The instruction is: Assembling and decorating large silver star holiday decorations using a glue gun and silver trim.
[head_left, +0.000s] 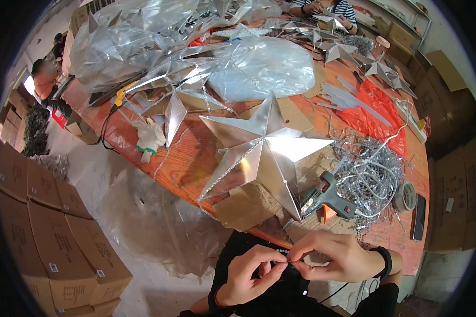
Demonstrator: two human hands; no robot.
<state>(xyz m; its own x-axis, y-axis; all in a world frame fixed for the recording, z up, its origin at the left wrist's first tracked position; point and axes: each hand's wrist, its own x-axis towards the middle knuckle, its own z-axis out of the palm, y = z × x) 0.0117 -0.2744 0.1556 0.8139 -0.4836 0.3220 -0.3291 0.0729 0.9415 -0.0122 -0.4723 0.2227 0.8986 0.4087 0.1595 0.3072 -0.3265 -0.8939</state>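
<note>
My left hand [250,273] and my right hand [333,257] meet fingertip to fingertip just off the table's near edge. Both pinch at the same spot; whatever lies between the fingertips is too small to make out. Beyond them a large silver star [264,142] rests on cardboard, with a glittery silver trim [232,165] running along one ridge down to a lower point. Right of the star, close to my right hand, lies a grey glue gun [330,196] with its white cord curling away.
Silver tinsel [367,179], a tape roll [405,197] and a phone [419,217] lie at the right. Glue sticks [354,98] sit on a red plastic bag [378,119]. A glove [149,137] and plastic-wrapped stars [137,47] lie farther left. Cartons [53,227] stack beside the table; other people sit beyond.
</note>
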